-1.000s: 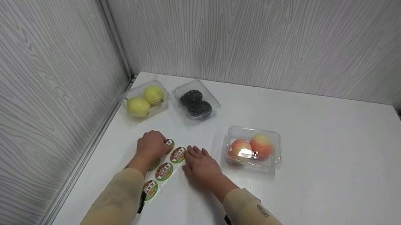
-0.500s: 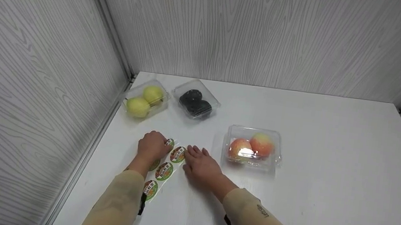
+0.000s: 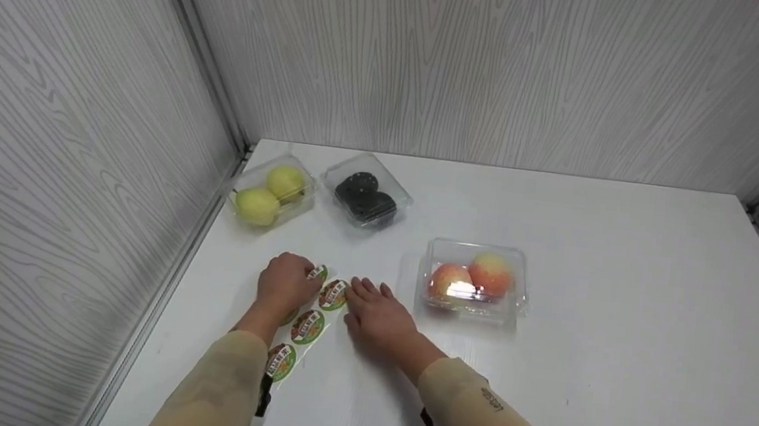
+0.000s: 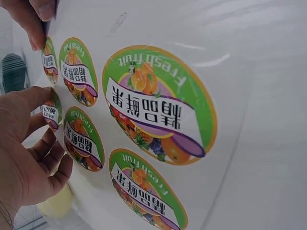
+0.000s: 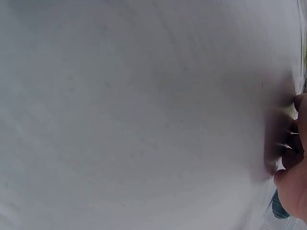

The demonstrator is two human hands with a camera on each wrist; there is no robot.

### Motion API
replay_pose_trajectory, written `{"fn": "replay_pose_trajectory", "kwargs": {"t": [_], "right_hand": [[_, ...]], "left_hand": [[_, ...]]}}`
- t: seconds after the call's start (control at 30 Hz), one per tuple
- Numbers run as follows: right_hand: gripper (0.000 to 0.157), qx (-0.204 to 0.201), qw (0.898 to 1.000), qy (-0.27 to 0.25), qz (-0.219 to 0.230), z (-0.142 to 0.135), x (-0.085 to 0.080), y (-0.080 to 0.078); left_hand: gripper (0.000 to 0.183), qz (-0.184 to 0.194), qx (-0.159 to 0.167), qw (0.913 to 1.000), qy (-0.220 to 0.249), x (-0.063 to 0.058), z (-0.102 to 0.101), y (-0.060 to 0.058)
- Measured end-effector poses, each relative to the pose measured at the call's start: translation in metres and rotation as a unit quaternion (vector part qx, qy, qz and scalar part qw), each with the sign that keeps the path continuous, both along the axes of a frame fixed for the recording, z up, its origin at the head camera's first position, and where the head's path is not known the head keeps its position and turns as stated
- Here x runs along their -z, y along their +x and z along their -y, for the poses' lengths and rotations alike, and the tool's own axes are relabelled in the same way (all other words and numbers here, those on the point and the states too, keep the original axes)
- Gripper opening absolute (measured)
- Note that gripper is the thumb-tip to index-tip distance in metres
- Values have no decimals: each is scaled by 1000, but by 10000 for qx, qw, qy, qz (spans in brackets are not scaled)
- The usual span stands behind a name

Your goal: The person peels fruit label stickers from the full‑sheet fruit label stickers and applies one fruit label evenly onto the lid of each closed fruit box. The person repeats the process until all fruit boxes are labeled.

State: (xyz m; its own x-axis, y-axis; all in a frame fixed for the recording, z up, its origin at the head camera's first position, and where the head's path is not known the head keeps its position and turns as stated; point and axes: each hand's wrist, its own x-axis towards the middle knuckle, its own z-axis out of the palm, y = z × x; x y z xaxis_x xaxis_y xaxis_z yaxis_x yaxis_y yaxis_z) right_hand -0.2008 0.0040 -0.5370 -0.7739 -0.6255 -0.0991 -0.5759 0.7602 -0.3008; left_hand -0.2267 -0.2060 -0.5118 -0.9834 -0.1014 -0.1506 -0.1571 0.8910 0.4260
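A clear sheet with several round fruit stickers (image 3: 308,326) lies on the white table. At its far left corner my left hand (image 3: 286,282) bends over the sheet. In the left wrist view its thumb and finger are at the edge of the upper sticker (image 4: 53,109), seeming to pinch it, while the other fingers curl below. My right hand (image 3: 382,319) rests with fingers extended on the sheet's right edge, beside another sticker (image 3: 333,295). The right wrist view shows mostly table, with part of the right hand (image 5: 293,158) at its edge.
Right of the hands stands a clear clamshell box (image 3: 515,307) with two red-yellow apples (image 3: 490,276). Farther back are a box with two yellow-green pears (image 3: 256,206) and a box with dark fruit (image 3: 374,207). A grey wood-grain wall (image 3: 70,170) borders the left side.
The head view has shifted slightly. Both hands keep nearly the same places on the sticker sheet, and the boxes stay where they were.
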Motion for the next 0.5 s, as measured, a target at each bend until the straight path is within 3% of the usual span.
{"fn": "replay_pose_trajectory", "kwargs": {"t": [0.2, 0.4, 0.5], "right_hand": [[56, 3, 10000, -55, 8, 0, 4, -1], [56, 2, 9999, -105, 62, -1, 2, -2], [56, 20, 9999, -139, 70, -1, 2, -2]], "left_hand": [[41, 132, -56, 9996, 241, -10, 1, -2], [67, 54, 2, 9991, 427, -22, 5, -6], [71, 116, 49, 9982, 580, -28, 8, -9]]}}
